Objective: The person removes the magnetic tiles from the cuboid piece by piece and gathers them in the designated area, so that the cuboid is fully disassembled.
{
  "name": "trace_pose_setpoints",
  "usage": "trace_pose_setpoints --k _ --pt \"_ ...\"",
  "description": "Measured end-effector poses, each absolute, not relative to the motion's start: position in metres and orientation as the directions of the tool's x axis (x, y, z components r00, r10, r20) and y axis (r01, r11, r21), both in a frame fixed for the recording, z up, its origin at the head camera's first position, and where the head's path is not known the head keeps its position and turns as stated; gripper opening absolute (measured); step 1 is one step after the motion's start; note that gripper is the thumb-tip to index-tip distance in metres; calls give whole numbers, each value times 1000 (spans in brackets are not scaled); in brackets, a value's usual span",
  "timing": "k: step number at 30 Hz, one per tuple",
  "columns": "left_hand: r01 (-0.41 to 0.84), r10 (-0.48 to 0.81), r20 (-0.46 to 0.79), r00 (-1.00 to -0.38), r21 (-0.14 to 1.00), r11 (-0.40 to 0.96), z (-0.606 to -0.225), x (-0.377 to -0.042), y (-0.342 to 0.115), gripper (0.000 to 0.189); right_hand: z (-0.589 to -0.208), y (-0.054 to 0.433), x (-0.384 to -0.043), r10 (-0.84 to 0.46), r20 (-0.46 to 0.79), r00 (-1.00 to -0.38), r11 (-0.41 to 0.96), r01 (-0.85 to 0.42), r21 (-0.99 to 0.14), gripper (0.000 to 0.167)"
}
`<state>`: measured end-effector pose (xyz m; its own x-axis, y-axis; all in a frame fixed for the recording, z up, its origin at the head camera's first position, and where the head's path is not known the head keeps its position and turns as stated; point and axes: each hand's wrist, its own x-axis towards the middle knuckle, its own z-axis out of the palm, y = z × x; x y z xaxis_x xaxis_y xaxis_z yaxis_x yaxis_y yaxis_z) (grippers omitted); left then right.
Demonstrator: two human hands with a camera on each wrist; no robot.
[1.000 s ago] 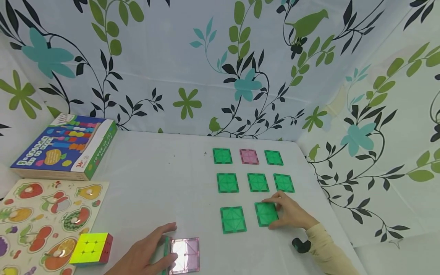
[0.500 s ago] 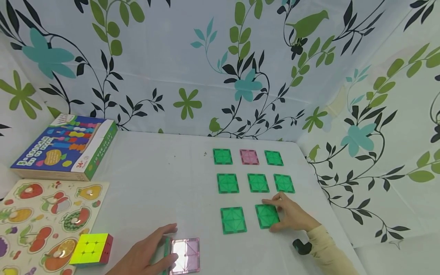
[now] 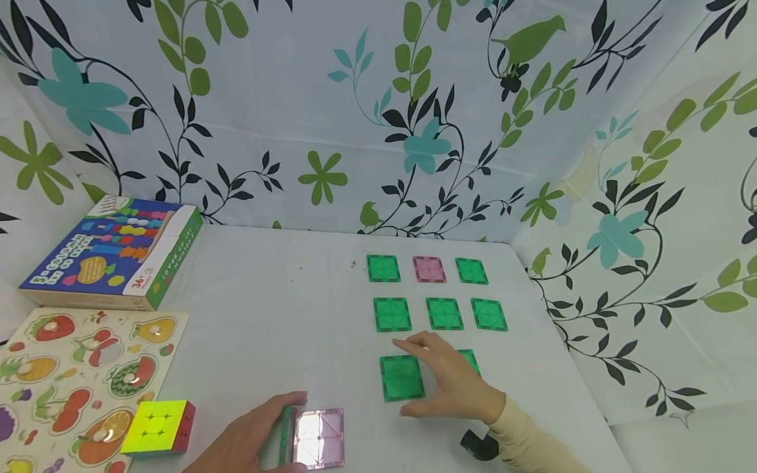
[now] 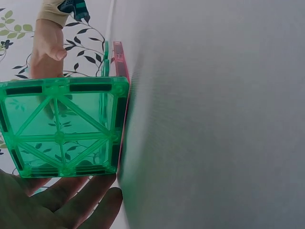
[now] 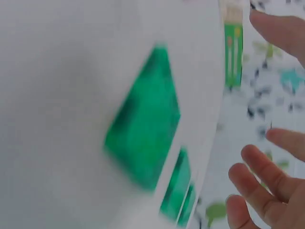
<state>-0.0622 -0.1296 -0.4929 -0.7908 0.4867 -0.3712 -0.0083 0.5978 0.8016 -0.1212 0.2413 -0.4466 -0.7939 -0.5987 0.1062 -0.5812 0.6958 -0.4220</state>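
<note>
My right hand (image 3: 452, 381) is spread over a flat green square tile (image 3: 401, 379), thumb and forefinger apart at its near and far sides. In the right wrist view this hand's fingers (image 5: 264, 200) are extended, holding nothing, and the blurred green tile (image 5: 147, 119) lies off to one side. Behind the hand, another green tile (image 3: 470, 360) is partly hidden. My left hand (image 3: 245, 430) rests beside a pink tile (image 3: 318, 439) at the near edge. In the left wrist view a green tile (image 4: 59, 129) stands on edge, with the fingertips close by its rim.
More green tiles (image 3: 391, 315) and one pink tile (image 3: 428, 269) lie in rows on the white table (image 3: 266, 295). At the left are a toy box (image 3: 106, 253), a fruit-picture board (image 3: 59, 355) and a puzzle cube (image 3: 156, 428). A patterned cloth hangs behind.
My right hand has let go of the right-hand green tile in the near row and moved left to its neighbour. The left thumb has shifted down off the pink tile's middle.
</note>
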Motion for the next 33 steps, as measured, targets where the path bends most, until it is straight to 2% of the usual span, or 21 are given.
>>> trace_pose_setpoints --k 4,11,13,16,21,33 --pt "50 489 -338 -804 781 622 -492 -60 -129 118 -450 202 -111 -672 54 -739 659 -630 -411 99" --pt "114 503 -270 -821 786 608 -494 -59 -131 118 -474 146 -95 -831 43 -555 522 -804 -285 90" --pt "134 520 -246 -818 798 587 -495 -59 -132 115 -481 138 -92 -852 33 -523 499 -828 -256 86" --pt "163 538 -215 -815 807 568 -497 -60 -133 110 -485 132 -89 -855 26 -518 495 -830 -258 80" --pt "218 567 -162 -808 811 542 -499 -63 -135 103 -489 126 -89 -836 29 -548 523 -812 -259 75" --pt "189 549 -199 -812 801 568 -495 -61 -133 104 -491 120 -94 -820 30 -572 542 -792 -280 78"
